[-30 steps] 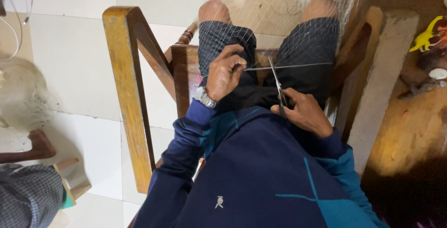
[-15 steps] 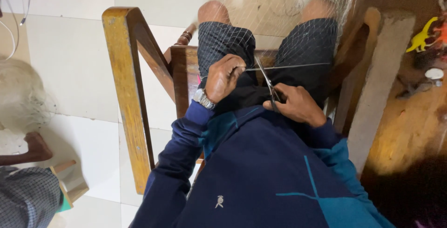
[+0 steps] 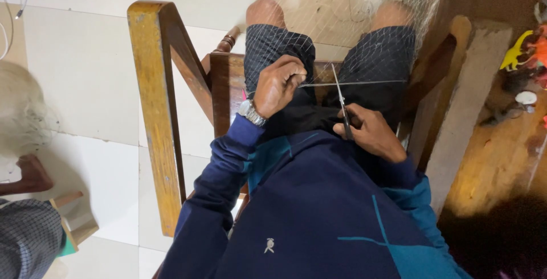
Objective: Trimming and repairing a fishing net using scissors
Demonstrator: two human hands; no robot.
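Nylon line (image 3: 364, 83): thin, pale, stretched taut across your lap from left to right, above both thighs.
Handling: it looks light, limp and slick, so I judge it will sag the moment tension goes; pinch it close to where you work, not far out.
Net (image 3: 353, 11): fine white mesh draped over your knees and spilling to the far floor; soft, and likely to snag on fingers.
Left hand (image 3: 277, 85): closed in a fist around the line's left end, pulling it tight, wristwatch (image 3: 250, 112) just near of it.
Right hand (image 3: 370, 133): wrapped around the handles of the scissors (image 3: 341, 99), near and right of the line.
Scissors: slim blades pointing far, their tips crossing the line midway; you cannot tell from here whether the blades are apart.
Relation: the line runs between your hands, left gripping it, right meeting it only through the blades.
Chair (image 3: 156, 102): wooden frame around you, arm on the left.
Toys (image 3: 515, 51): small bright figures on the far right.
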